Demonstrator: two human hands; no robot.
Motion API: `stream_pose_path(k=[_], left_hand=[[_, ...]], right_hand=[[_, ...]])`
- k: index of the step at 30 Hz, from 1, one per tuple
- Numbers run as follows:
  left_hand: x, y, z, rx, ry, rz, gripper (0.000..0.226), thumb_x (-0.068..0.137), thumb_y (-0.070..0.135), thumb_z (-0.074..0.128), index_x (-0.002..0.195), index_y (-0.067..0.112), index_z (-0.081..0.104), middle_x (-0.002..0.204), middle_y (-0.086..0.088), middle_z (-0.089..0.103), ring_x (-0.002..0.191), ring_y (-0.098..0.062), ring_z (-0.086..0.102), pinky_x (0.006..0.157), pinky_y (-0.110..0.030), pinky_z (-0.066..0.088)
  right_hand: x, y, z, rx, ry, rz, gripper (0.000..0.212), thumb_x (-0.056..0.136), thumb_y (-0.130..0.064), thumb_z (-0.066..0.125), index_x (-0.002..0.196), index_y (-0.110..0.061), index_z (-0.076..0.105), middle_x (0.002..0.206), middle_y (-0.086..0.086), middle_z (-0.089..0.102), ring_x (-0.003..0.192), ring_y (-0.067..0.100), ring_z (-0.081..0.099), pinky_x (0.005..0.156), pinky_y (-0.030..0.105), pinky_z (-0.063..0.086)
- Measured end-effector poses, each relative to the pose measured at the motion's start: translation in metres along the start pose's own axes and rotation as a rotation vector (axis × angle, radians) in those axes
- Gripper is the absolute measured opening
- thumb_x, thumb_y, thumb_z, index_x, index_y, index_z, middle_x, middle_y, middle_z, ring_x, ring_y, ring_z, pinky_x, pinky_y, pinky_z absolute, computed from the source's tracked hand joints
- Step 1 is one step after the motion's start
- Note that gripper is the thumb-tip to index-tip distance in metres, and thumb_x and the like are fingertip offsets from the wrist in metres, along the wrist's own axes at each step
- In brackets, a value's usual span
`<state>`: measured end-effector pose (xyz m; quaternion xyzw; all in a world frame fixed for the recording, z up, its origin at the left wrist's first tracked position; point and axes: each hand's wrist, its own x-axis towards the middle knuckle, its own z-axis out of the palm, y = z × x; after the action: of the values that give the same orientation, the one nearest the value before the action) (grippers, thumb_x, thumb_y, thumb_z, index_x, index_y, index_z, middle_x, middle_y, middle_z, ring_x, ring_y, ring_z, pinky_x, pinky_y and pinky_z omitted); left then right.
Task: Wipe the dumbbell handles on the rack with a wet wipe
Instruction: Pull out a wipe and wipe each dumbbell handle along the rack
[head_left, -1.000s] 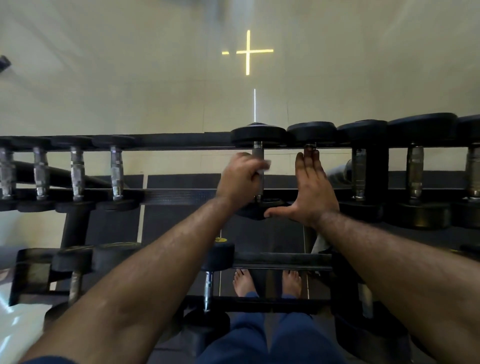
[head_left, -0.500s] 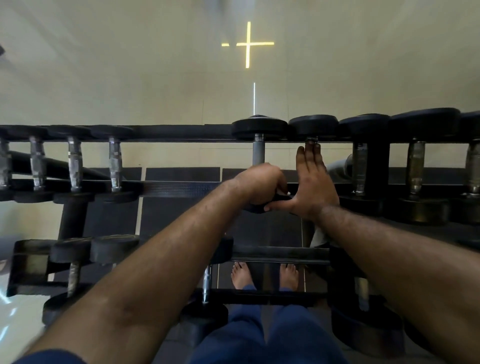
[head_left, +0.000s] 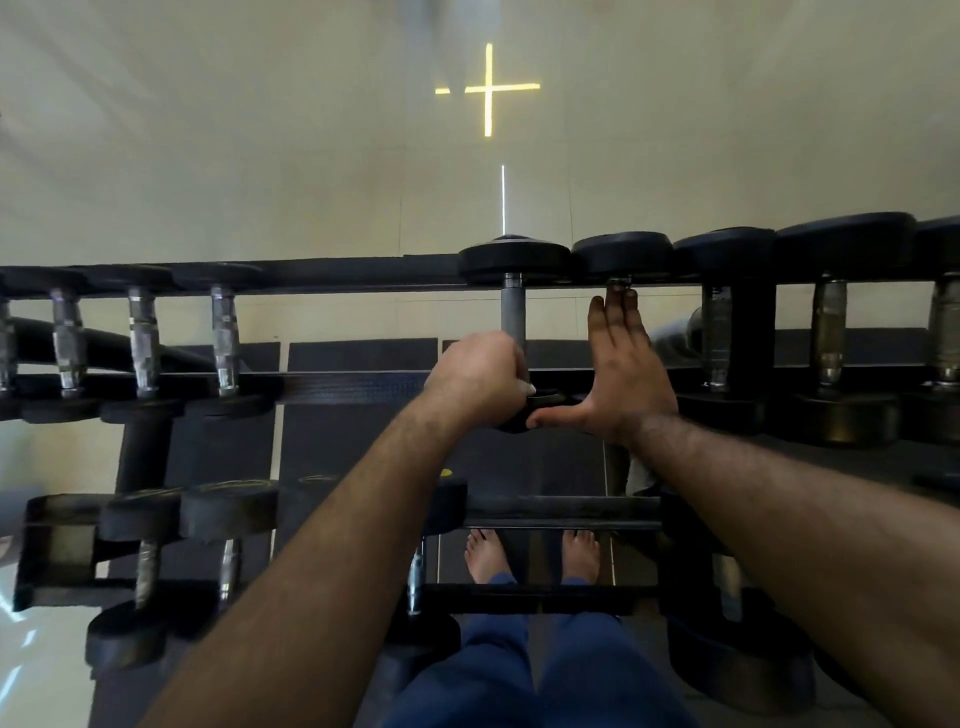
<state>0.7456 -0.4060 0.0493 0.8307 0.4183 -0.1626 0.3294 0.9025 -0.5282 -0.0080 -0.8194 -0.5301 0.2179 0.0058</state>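
Left hand (head_left: 480, 376) curled around wet wipe (head_left: 529, 387) low on rigid, heavy dumbbell handle (head_left: 513, 312); right hand (head_left: 618, 376) flat at three o'clock, fingers together, thumb out.

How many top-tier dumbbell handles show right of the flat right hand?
3 handles: the nearest handle beside the right hand, the middle handle, the far handle at the frame edge. More may lie beyond.
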Motion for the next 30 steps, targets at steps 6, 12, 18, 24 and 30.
stream_pose_path(k=[6,12,18,24,30], left_hand=[[0.011,-0.032,-0.017,-0.091,0.229,-0.211,0.013,0.091,0.012,0.068,0.097,0.019,0.077,0.090,0.003,0.073,0.083,-0.013,0.069,0.070,-0.026,0.059],[0.003,0.006,0.001,-0.040,-0.013,0.027,0.013,0.091,0.016,0.069,0.096,0.023,0.078,0.089,0.009,0.069,0.083,-0.008,0.065,0.072,-0.027,0.057],[0.016,0.026,0.006,0.067,0.007,0.286,0.023,0.090,0.020,0.073,0.112,0.027,0.076,0.100,0.008,0.072,0.089,-0.012,0.066,0.083,-0.031,0.058],[0.016,-0.025,-0.033,0.117,0.075,0.247,0.023,0.094,0.014,0.065,0.107,0.028,0.078,0.098,0.011,0.073,0.087,-0.009,0.065,0.082,-0.031,0.057],[0.037,-0.024,-0.013,0.042,0.539,0.313,0.027,0.087,0.004,0.061,0.106,0.016,0.076,0.098,-0.004,0.074,0.086,-0.028,0.068,0.076,-0.044,0.058]], right_hand=[[-0.002,-0.002,0.000,-0.005,-0.001,0.000,0.174,0.042,-0.120,0.024,0.170,-0.006,-0.007,0.176,0.015,-0.025,0.163,0.031,-0.024,0.131,0.043,-0.010],[-0.001,-0.001,-0.001,-0.003,0.002,0.005,0.175,0.039,-0.120,0.021,0.170,-0.008,-0.009,0.176,0.014,-0.025,0.163,0.031,-0.022,0.133,0.044,-0.006],[-0.002,0.000,0.002,0.019,0.003,0.010,0.175,0.041,-0.119,0.030,0.170,-0.007,-0.009,0.176,0.014,-0.024,0.163,0.031,-0.023,0.135,0.047,-0.002],[-0.002,0.001,0.004,0.018,0.042,0.010,0.173,0.044,-0.119,0.029,0.170,-0.006,-0.007,0.177,0.014,-0.021,0.163,0.031,-0.021,0.132,0.042,-0.007],[-0.003,-0.004,0.004,0.012,0.044,0.031,0.171,0.046,-0.116,0.040,0.170,-0.009,-0.006,0.177,0.012,-0.021,0.163,0.029,-0.023,0.133,0.044,-0.004]])
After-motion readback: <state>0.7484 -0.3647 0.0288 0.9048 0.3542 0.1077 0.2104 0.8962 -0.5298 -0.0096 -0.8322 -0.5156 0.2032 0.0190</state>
